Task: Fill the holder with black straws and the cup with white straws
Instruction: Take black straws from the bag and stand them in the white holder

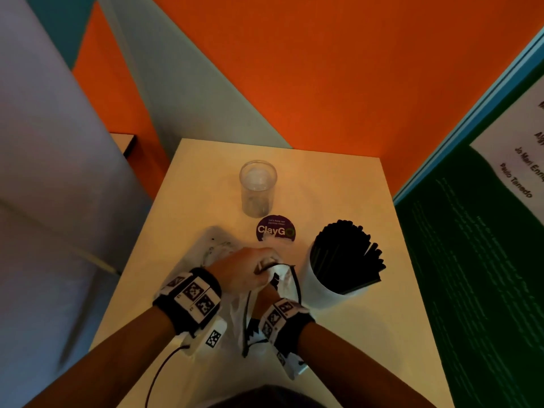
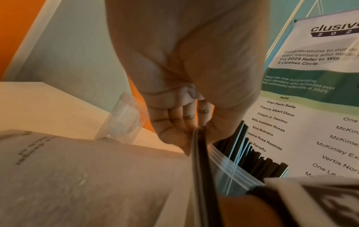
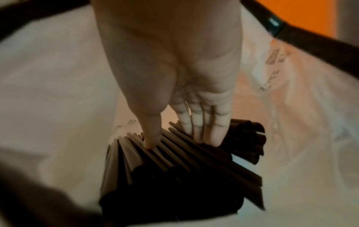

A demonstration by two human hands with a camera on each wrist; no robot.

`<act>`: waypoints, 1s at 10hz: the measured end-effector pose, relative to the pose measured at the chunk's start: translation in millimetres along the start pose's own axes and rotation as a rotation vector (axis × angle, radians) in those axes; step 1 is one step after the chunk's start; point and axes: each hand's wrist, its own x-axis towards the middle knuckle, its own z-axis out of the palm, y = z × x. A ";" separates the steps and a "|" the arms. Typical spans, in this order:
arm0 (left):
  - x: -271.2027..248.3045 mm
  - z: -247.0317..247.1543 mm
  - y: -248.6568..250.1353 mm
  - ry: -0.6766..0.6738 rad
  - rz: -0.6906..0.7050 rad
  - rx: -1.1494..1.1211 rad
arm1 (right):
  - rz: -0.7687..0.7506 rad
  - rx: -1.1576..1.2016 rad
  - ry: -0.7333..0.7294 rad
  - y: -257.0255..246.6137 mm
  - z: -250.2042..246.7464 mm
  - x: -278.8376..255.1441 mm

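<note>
White plastic zip bag, landmark: left hand pinches its black-edged mouth; right hand inside, fingers extended onto black straws. Right: white holder, black-filled. Beyond: clear plastic cup.

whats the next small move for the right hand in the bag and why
Probably curl the right hand round the black straws and lift: its fingertips already rest on them inside the white plastic bag, whose mouth the left hand holds.
</note>
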 end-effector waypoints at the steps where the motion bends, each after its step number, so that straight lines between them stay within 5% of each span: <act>1: -3.7 -0.4 -1.4 0.000 0.012 -0.017 | 0.325 -0.650 -0.258 -17.7 -42.7 -3.0; 2: -5.5 -2.4 -4.9 0.013 0.014 -0.033 | 0.655 -0.610 -0.191 -29.4 -40.9 10.1; 4: -4.8 -7.7 -7.1 0.023 0.020 -0.036 | 0.545 -0.818 -0.057 -30.4 -27.7 20.0; 5: -4.8 -8.1 -6.8 0.035 0.036 -0.028 | 0.546 -0.601 0.020 -39.1 -11.2 27.6; 6: -5.1 -7.9 -5.3 0.033 0.059 -0.010 | 0.650 -0.762 -0.149 -43.7 -34.1 8.9; 7: -5.1 -6.6 -5.3 0.022 0.050 -0.001 | 0.741 -0.845 -0.161 -52.0 -36.7 11.5; 8: -4.8 -4.0 -4.9 0.022 0.056 0.013 | 0.896 -0.676 -0.219 -52.5 -35.5 13.5; 9: -5.6 -1.1 -4.5 0.024 0.063 0.020 | 0.811 -0.519 -0.301 -39.0 -34.9 14.4; 10: -7.5 3.4 -3.8 0.038 0.087 0.041 | 0.368 -0.298 -0.134 -13.2 -0.8 9.1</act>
